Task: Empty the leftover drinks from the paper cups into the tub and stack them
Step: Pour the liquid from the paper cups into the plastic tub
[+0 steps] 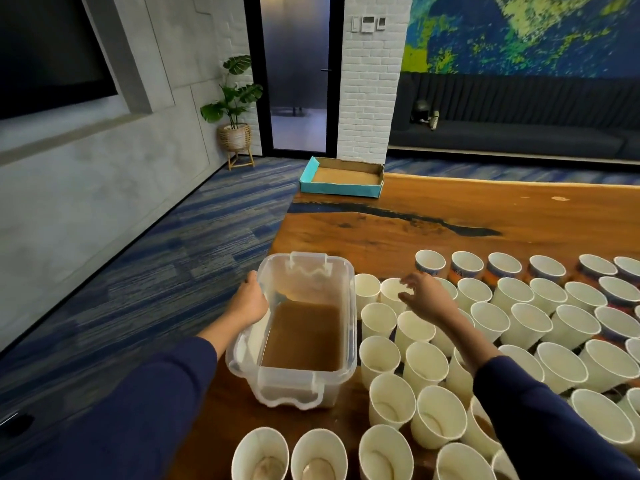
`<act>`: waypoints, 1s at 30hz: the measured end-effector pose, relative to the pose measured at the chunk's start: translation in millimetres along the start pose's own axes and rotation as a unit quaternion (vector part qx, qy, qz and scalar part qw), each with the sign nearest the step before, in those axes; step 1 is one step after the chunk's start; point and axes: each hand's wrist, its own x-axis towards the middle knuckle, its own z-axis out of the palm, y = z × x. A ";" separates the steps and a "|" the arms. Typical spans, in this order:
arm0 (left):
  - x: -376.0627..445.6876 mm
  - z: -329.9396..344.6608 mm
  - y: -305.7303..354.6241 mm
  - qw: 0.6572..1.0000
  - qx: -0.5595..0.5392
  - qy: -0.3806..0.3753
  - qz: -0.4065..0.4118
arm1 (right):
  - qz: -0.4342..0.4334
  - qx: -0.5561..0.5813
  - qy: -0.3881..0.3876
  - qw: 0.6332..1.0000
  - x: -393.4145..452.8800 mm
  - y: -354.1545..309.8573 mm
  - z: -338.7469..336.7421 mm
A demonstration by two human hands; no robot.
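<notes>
Now the left hand (250,303) grips the tub (341,306) rim at lower centre, brown liquid inside; the right hand (427,296) hovers, fingers spread, over a cup (393,295) beside it. Next, likely: grasp, lift, pour.

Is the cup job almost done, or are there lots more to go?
Lots more. Some pouring is done: the tub already holds brown liquid. Right now the left hand holds the tub's rim while the right hand reaches over the paper cups, holding none. Many cups stand unstacked on the table, some with dregs; no stack shows.
</notes>
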 end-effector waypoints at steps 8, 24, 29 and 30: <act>18.2 7.0 7.4 1.000 0.009 0.025 0.015 | 0.075 0.007 -0.065 0.995 5.4 40.6 19.4; 12.3 8.3 7.6 0.999 0.015 0.037 0.024 | 0.052 -0.023 -0.200 0.978 -2.0 50.1 27.4; 13.6 10.6 4.0 0.999 0.027 0.037 0.023 | 0.063 -0.039 -0.100 0.992 1.6 51.3 9.3; 13.7 11.3 3.6 0.999 0.031 0.039 0.022 | 0.066 -0.030 -0.101 0.992 1.3 51.8 5.5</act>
